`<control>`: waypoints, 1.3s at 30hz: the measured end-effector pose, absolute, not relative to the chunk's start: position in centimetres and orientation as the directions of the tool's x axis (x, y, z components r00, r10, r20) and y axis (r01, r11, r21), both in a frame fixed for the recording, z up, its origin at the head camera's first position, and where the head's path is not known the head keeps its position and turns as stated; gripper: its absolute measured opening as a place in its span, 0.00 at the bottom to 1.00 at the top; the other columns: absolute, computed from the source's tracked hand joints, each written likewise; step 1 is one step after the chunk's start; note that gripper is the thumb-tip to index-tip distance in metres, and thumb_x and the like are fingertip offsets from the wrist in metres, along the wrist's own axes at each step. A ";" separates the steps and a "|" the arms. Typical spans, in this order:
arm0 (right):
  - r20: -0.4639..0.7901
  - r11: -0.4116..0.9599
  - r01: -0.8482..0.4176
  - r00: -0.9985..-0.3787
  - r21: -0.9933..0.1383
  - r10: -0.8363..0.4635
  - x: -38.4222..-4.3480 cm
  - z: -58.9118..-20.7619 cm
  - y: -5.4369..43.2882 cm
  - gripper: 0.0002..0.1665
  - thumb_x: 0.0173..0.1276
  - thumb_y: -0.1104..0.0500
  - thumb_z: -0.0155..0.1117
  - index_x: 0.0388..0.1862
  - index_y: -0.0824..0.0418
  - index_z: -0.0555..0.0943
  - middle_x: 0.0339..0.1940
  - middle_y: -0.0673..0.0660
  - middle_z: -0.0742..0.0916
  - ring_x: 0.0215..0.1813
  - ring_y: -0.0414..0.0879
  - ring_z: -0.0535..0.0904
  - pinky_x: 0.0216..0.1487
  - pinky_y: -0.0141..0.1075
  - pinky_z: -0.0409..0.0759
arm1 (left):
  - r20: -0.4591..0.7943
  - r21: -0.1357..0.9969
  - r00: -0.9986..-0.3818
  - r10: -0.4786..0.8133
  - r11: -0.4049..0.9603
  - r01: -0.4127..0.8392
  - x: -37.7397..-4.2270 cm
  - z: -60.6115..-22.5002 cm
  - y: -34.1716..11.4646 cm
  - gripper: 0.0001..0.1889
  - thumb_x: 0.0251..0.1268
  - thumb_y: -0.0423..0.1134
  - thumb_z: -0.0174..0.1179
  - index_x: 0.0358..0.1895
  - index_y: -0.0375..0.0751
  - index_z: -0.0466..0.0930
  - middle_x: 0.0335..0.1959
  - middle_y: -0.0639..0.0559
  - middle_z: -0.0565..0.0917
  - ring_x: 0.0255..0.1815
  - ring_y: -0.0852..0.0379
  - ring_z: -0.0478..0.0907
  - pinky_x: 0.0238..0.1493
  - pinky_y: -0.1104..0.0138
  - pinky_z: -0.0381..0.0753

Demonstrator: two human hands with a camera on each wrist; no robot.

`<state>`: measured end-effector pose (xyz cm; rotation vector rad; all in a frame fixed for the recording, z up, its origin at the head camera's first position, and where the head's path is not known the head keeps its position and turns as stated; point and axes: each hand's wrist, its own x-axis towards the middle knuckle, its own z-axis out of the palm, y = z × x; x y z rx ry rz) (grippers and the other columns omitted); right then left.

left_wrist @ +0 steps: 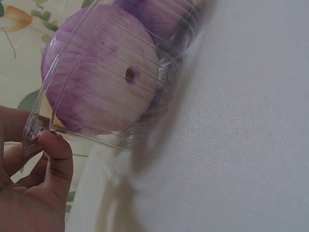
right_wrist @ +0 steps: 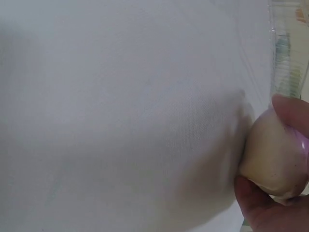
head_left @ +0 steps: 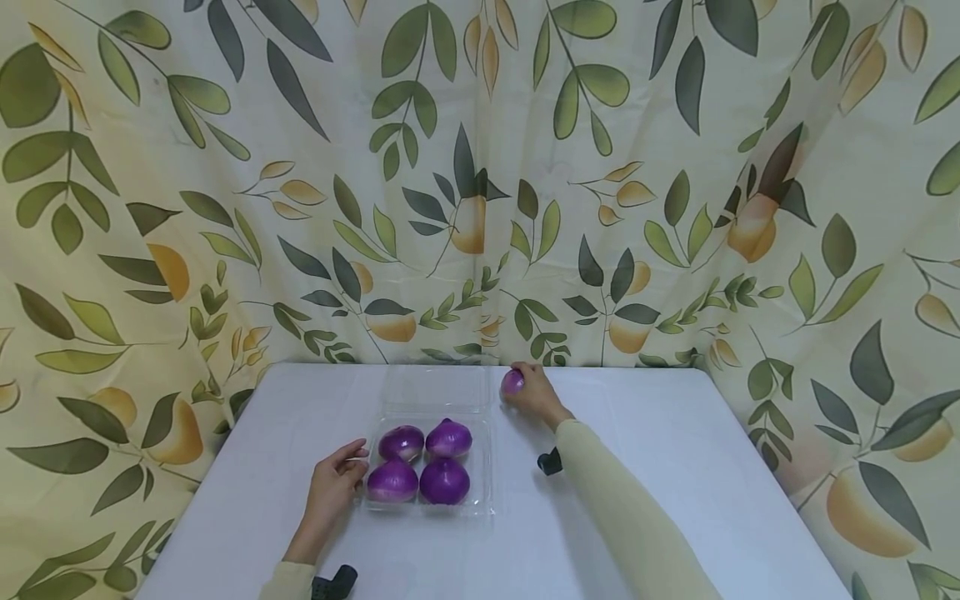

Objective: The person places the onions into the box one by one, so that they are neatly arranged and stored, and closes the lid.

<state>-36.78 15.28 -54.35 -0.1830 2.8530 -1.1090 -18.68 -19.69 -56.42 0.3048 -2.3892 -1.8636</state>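
Note:
A clear plastic clamshell container (head_left: 489, 467) lies on the table with its lid (head_left: 435, 388) folded back. Several shiny purple onions (head_left: 445, 481) sit inside it; a pale underside with a dark root spot shows on one onion (left_wrist: 104, 72) in the left wrist view. My left hand (head_left: 335, 487) is at the container's left edge, thumb and fingers pinching its rim (left_wrist: 35, 128). Beyond the container, to the right of the lid, my right hand (head_left: 536, 396) grips another purple onion (head_left: 513, 382). Its pale side (right_wrist: 274, 157) faces the right wrist camera, close to the table surface.
A white cloth covers the table (head_left: 645, 433). Behind and at both sides hangs a leaf-patterned curtain (head_left: 480, 208), meeting the table's back edge near my right hand. Black wrist-worn devices show by the right sleeve (head_left: 600, 475) and the left sleeve (head_left: 288, 581).

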 end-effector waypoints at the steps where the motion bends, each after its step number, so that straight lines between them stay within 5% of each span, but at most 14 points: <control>1: -0.027 0.730 -0.079 -0.991 -0.679 -0.133 -36.8 -54.4 15.4 0.44 0.56 0.55 0.74 0.71 0.58 0.68 0.67 0.70 0.69 0.66 0.66 0.71 0.65 0.60 0.73 | -0.046 0.968 -0.975 -0.216 0.232 -0.097 -18.7 -56.4 -19.7 0.22 0.64 0.25 0.58 0.63 0.30 0.74 0.52 0.35 0.80 0.32 0.68 0.75 0.28 0.73 0.78; 39: 0.101 0.629 -0.144 -0.990 -0.764 -0.103 -33.3 -51.8 16.3 0.46 0.52 0.54 0.77 0.70 0.55 0.68 0.65 0.68 0.74 0.67 0.67 0.71 0.65 0.62 0.71 | -0.065 0.952 -0.975 -0.211 0.281 -0.124 -18.5 -56.2 -19.5 0.22 0.66 0.29 0.57 0.65 0.35 0.74 0.52 0.39 0.80 0.37 0.63 0.77 0.33 0.73 0.80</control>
